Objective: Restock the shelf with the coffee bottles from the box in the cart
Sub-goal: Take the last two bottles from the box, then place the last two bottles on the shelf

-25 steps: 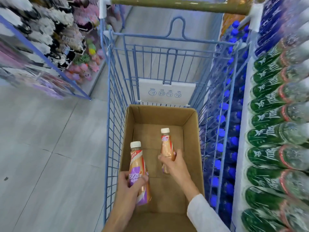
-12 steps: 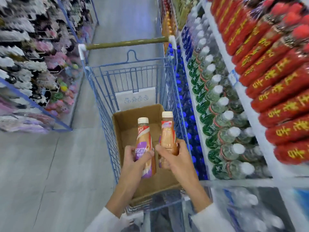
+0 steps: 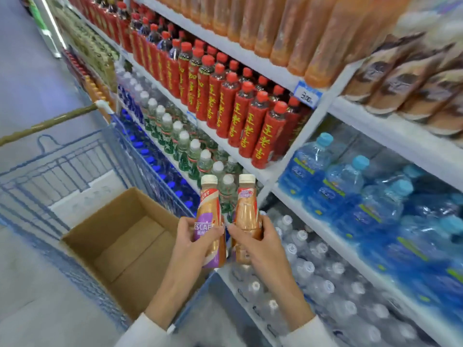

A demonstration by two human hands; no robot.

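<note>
The cardboard box (image 3: pixel 120 246) is open at the top, so a hand can drop straight in from above. Just right of the box, the cart's wire wall (image 3: pixel 140 156) stands between it and the shelves (image 3: pixel 400 139). Further right of the box, red bottles (image 3: pixel 233 116), green-labelled bottles (image 3: pixel 185 151) and clear water bottles (image 3: pixel 303 266) crowd each shelf to its front edge (row behind row). Over the box's right corner, the left hand (image 3: pixel 193 244), gripping a purple-labelled coffee bottle (image 3: pixel 209 211), and the right hand (image 3: pixel 258 244), gripping a tan coffee bottle (image 3: pixel 246 211), fill the air.

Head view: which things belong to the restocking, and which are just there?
Job: purple-label coffee bottle in left hand; second coffee bottle in right hand; cardboard box; cart.
Bystanders: red bottles; green-label bottles; blue-capped water bottles.
</note>
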